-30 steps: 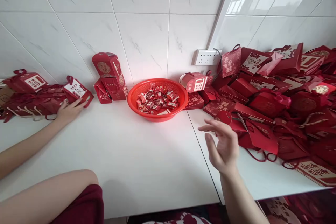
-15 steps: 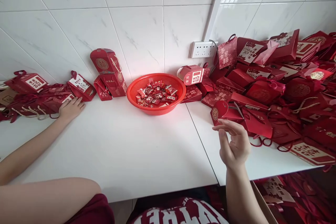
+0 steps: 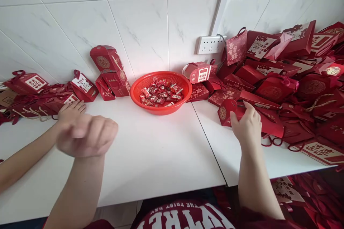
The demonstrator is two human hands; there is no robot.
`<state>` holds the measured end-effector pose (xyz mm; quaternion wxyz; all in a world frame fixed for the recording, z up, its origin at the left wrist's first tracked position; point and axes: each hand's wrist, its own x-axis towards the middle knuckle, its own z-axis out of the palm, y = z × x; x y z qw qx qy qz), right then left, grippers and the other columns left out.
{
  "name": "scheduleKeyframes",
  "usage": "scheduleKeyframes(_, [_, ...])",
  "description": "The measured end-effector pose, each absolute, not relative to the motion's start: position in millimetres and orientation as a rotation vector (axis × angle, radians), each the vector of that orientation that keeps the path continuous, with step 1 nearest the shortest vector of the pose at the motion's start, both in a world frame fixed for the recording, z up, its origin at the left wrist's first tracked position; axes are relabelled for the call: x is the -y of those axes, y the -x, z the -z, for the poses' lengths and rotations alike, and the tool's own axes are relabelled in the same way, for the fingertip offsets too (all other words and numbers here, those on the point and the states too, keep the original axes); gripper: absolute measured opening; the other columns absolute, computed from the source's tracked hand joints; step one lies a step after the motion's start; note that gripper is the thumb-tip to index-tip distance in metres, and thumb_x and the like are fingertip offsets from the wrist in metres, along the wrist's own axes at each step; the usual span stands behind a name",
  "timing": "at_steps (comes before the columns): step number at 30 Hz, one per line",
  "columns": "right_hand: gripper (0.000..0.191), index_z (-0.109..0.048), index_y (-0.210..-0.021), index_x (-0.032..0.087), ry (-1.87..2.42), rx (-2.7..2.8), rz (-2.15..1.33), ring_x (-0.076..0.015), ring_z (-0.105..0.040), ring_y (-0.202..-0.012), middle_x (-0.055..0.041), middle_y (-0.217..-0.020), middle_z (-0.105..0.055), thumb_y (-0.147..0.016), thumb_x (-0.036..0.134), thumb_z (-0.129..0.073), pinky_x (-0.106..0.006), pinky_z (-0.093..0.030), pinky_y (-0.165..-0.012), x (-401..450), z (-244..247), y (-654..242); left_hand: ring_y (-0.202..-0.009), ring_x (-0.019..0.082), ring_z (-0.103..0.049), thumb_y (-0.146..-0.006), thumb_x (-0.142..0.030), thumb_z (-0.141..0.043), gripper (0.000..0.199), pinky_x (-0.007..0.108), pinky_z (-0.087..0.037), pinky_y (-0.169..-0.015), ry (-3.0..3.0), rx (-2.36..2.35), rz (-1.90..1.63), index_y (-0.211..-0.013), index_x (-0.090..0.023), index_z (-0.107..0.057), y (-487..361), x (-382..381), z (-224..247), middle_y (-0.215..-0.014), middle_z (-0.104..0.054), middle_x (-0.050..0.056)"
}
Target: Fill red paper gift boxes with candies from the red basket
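Observation:
My left hand (image 3: 88,136), blurred by motion, is raised over the left part of the white table (image 3: 161,150). Its fingers are curled in, and nothing shows in them. At the right, my right hand (image 3: 247,123) has its thumb and fingers around a small red gift box (image 3: 225,113) with a round gold emblem, at the front of the pile. The hand covers part of this box. Between my hands, farther back, stands a red plastic basket (image 3: 139,103) holding red-wrapped candies (image 3: 161,94).
Another person's hand (image 3: 71,111) rests by a row of red boxes (image 3: 48,103) on the left. Two stacked boxes (image 3: 115,82) stand near the tiled wall. A big heap of red boxes (image 3: 282,82) fills the right side, below a power strip (image 3: 211,44).
My left hand has come into view at the lower left. My right hand has moved forward from above the table onto the small gift box. The view has tilted slightly.

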<state>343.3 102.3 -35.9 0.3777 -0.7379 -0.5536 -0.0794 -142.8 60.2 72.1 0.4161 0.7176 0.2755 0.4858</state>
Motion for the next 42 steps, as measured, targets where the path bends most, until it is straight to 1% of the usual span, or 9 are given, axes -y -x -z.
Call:
scheduleKeyframes(2, [0.062,-0.046,-0.144,0.006,2.003,1.432,0.175,-0.0406,-0.057,-0.117,-0.0236,-0.12,-0.067,-0.088,0.03,-0.057,-0.06,-0.043,-0.097,-113.1,41.3,-347.3,-0.022,0.008,-0.031,-0.099,-0.049,-0.043,0.034,0.024,-0.031,-0.029,-1.698,-0.317,-1.176,-0.089,-0.036,-0.073,106.0,-50.9,-82.0,-0.034,-0.039,-0.007])
scheduleKeyframes(5, [0.048,-0.056,-0.135,0.012,1.982,1.575,0.138,-0.0322,-0.064,-0.103,-0.0143,-0.101,-0.072,-0.088,0.019,-0.049,-0.054,-0.04,-0.1,-119.0,35.1,-342.7,-0.027,0.01,-0.04,-0.098,-0.036,-0.052,0.027,0.025,-0.03,-0.032,-1.75,-0.306,-1.04,-0.09,-0.026,-0.076,71.9,-47.2,-96.3,-0.038,-0.05,-0.003])
scheduleKeyframes(9, [0.038,-0.059,-0.127,0.017,2.034,1.521,0.128,-0.0341,-0.064,-0.103,-0.016,-0.112,-0.069,-0.093,0.03,-0.05,-0.045,-0.05,-0.078,-124.1,14.5,-329.7,-0.036,0.013,-0.053,-0.097,-0.035,-0.057,0.023,0.024,-0.039,-0.038,-1.867,-0.37,-0.914,-0.096,-0.025,-0.078,64.3,-50.8,-106.8,-0.047,-0.061,0.002])
scheduleKeyframes(14, [0.058,-0.052,-0.137,0.008,2.214,1.353,0.086,-0.0407,-0.065,-0.102,-0.0251,-0.116,-0.068,-0.085,0.032,-0.065,-0.047,-0.05,-0.073,-142.5,5.5,-331.5,-0.04,0.014,-0.059,-0.097,-0.032,-0.056,0.023,0.026,-0.046,-0.042,-2.027,-0.431,-0.839,-0.101,-0.028,-0.078,65.3,-49.7,-114.7,-0.056,-0.069,0.002])
scheduleKeyframes(21, [0.015,-0.072,-0.101,0.022,1.428,1.981,-0.256,-0.0199,-0.066,-0.071,-0.005,-0.091,-0.074,-0.089,0.026,-0.065,-0.033,-0.053,-0.068,-105.1,-32.7,-307.9,-0.056,0.015,-0.067,-0.091,-0.019,-0.062,0.023,0.026,-0.053,-0.05,-2.226,-0.722,-0.807,-0.104,-0.032,-0.076,58.3,-47.0,-109.4,-0.072,-0.074,0.001])
scheduleKeyframes(26, [0.018,-0.071,-0.103,0.023,0.716,2.302,-0.337,-0.0182,-0.066,-0.083,-0.0054,-0.093,-0.072,-0.099,0.018,-0.054,-0.032,-0.054,-0.071,-86.9,-34.8,-256.7,-0.099,0.02,-0.069,-0.098,-0.021,-0.053,0.026,0.034,-0.058,-0.085,-2.392,-1.023,-0.809,-0.115,-0.03,-0.071,45.8,-59.8,-72.6,-0.113,-0.07,0.006])
scheduleKeyframes(30, [0.021,-0.07,-0.107,0.022,0.526,2.37,-0.328,-0.0194,-0.065,-0.085,-0.0058,-0.093,-0.073,-0.098,0.013,-0.053,-0.034,-0.054,-0.072,-85.5,-11.2,-226.5,-0.13,0.027,-0.054,-0.098,-0.029,-0.056,0.028,0.046,-0.046,-0.111,-2.549,-1.137,-0.676,-0.124,-0.032,-0.067,39.7,-66.1,-38.1,-0.141,-0.058,0.006])
scheduleKeyframes(37, [0.019,-0.072,-0.101,0.021,0.498,2.425,-0.566,-0.0199,-0.062,-0.087,-0.0081,-0.1,-0.07,-0.099,0.034,-0.059,-0.036,-0.052,-0.076,-83.2,0.7,-219.5,-0.143,0.035,-0.043,-0.086,-0.049,-0.071,0.044,0.053,-0.044,-0.115,-2.519,-1.136,-0.597,-0.123,-0.028,-0.061,38.2,-65.8,-9.2,-0.152,-0.048,0.011])
scheduleKeyframes(42, [0.022,-0.076,-0.103,0.023,0.614,2.389,-0.665,-0.0245,-0.058,-0.114,-0.0107,-0.121,-0.064,-0.099,0.039,-0.06,-0.043,-0.049,-0.097,-86.2,2.6,-219.7,-0.141,0.035,-0.046,-0.075,-0.054,-0.081,0.055,0.053,-0.048,-0.109,-2.363,-1.079,-0.724,-0.11,-0.026,-0.049,42.7,-65.5,1.6,-0.153,-0.045,0.016])
